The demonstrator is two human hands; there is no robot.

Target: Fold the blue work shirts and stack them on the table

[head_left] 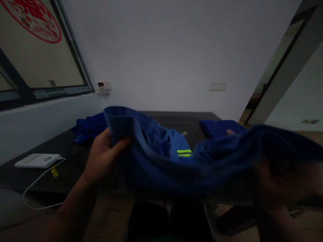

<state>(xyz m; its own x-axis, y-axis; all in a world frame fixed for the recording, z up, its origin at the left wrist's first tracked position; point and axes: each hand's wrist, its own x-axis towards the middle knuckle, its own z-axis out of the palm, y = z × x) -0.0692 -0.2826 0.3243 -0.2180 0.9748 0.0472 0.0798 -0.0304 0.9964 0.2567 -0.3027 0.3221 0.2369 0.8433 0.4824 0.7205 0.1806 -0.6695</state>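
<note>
A blue work garment (156, 168) is stretched between my two hands above the front of the dark table. Its wide hemmed edge gapes open toward the top, and bright yellow-green stripes (184, 153) show on a part lying farther back. I cannot tell whether it is trousers or a jacket. My left hand (102, 154) grips the left end of the edge, thumb on the near side. On the right, my right hand (285, 181) holds the other end; it is dark and smeared by motion, its fingers partly behind the cloth.
Bunched dark blue cloth (89, 127) lies at the table's left, and a folded blue cloth (222, 127) at the back right. A white power bank (37, 160) with a white cable (35, 183) rests near the left edge. Behind the dark table (174, 117) stands a wall (161, 57).
</note>
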